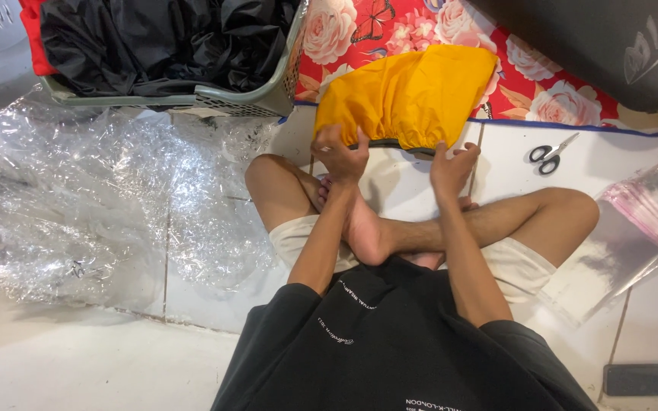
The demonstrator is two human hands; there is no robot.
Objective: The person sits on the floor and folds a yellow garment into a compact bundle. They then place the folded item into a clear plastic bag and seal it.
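A person sits cross-legged on a white tiled floor (78, 358), and both hands reach to a yellow cloth (409, 91) that lies in front of the legs. The cloth is folded, with a dark gathered edge on its near side. Its far part lies on a red flowered mat (527, 84), and its near part lies on the tiles.

The left hand (342, 156) is at the near left corner of the cloth. Its fingers (327, 137) are curled and closed on the dark edge, so it holds the cloth there. The right hand (452, 166) is at the near edge more to the right. Its fingers (442, 146) are half open and touch the edge; I cannot tell if they really grip it.

Far on the left stands a grey basket (253, 95) with black cloth (161, 42) inside, and something red shows at its left side. In front of the basket, on the left, a big heap of crumpled clear plastic (85, 198) covers the floor. To the right of the cloth, small scissors (551, 154) lie on the tiles, well apart from the right hand. More to the right there are flat clear bags (634, 228). A dark phone (640, 379) lies near on the right. A big dark thing (611, 46) lies far on the right over the mat.
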